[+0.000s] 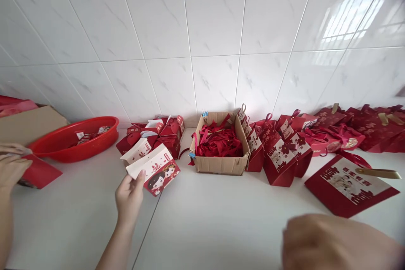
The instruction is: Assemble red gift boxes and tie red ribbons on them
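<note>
My left hand [129, 196] pinches the edge of a gift box [163, 177], red with a white top part and cartoon figures printed on its side. The box is tilted above the table, its white flaps standing apart. At the lower right, my right hand [338, 242] is smeared by motion, and its fingers cannot be made out. Closest to it lies a red gift bag [351, 185] with a white printed panel, a dark red ribbon and a gold strap. A cardboard box [218, 165] full of dark red ribbons [220, 139] stands between my hands, further back.
Another person's hand [12, 166] holds a red box [42, 171] at the far left. Behind it are a red plastic basin [85, 152] with small packets and a carton [31, 124]. Folded red boxes [171, 135] and several finished-looking bags [280, 160] line the tiled wall [215, 80].
</note>
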A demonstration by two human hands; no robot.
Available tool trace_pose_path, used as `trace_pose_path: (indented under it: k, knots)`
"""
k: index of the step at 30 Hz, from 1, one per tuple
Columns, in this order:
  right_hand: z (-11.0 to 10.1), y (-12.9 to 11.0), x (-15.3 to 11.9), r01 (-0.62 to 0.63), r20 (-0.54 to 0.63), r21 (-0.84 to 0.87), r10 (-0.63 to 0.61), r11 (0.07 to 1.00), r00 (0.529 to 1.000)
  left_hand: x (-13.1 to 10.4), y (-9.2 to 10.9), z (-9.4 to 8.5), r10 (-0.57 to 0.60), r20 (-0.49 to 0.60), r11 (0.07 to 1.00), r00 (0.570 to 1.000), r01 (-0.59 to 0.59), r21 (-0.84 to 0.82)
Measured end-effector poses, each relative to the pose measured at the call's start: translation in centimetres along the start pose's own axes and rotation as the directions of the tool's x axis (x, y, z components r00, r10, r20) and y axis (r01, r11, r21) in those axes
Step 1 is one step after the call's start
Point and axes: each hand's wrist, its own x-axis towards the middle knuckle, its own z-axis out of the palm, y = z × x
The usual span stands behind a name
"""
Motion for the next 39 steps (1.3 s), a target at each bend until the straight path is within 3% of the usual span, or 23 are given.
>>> trace_pose_path:
  k: [1,2,5,8,11,15,19,22,26,34,36,39]
  knots:
    - [-0.3,0.3,2.2,-0.016,0.162,0.041,0.009,0.999,0.987,-1.2,0.3,-0.1,0.0,0.018,0.999,1.0,0.001,-0.039]
    - [-0.2,0.7,4.2,-0.071,0.245,0.059,0.055,0.996,0.968,-2.5,0.7,0.0,-0.004,0.048,0.995,0.999,0.008,-0.101]
    - [2.0,2.6,7.9,-0.249,-0.009,0.123,0.252,0.961,0.968,-6.0,1.8,1.2,-0.026,0.289,0.948,0.957,0.115,-0.296]
    - [5.6,4.3,8.6,-0.234,-0.13,0.223,0.266,0.946,0.955,-8.3,2.5,3.5,-0.007,0.505,0.954,0.863,0.157,-0.256]
    - [7.9,5.3,8.7,-0.189,-0.209,0.32,0.264,0.928,0.942,-9.3,3.0,5.9,0.054,0.612,0.95,0.789,0.147,-0.274]
    - [9.1,6.7,8.8,-0.152,-0.331,0.36,0.279,0.92,0.902,-9.6,3.5,8.2,0.079,0.574,0.919,0.815,0.164,-0.359]
    - [9.7,7.9,8.2,-0.148,-0.394,0.267,0.248,0.952,0.885,-10.2,3.4,9.0,0.113,0.52,0.894,0.847,0.142,-0.425]
    - [10.1,8.1,7.8,-0.177,-0.432,0.242,0.269,0.954,0.861,-10.3,3.1,8.9,0.152,0.557,0.935,0.816,0.064,-0.35]
    - [10.4,7.8,7.7,-0.186,-0.412,0.247,0.276,0.951,0.868,-9.9,2.7,8.4,0.16,0.619,0.962,0.769,0.02,-0.274]
    - [11.9,7.5,7.8,-0.185,-0.358,0.374,0.325,0.909,0.875,-10.7,2.1,9.1,0.208,0.613,0.966,0.763,-0.063,-0.25]
    - [12.2,7.5,7.8,-0.2,-0.313,0.436,0.356,0.878,0.881,-10.5,2.3,9.3,0.206,0.631,0.971,0.748,-0.074,-0.229]
    - [12.4,7.5,7.9,-0.228,-0.294,0.507,0.416,0.831,0.86,-8.9,4.0,8.8,0.221,0.69,0.974,0.69,-0.121,-0.191]
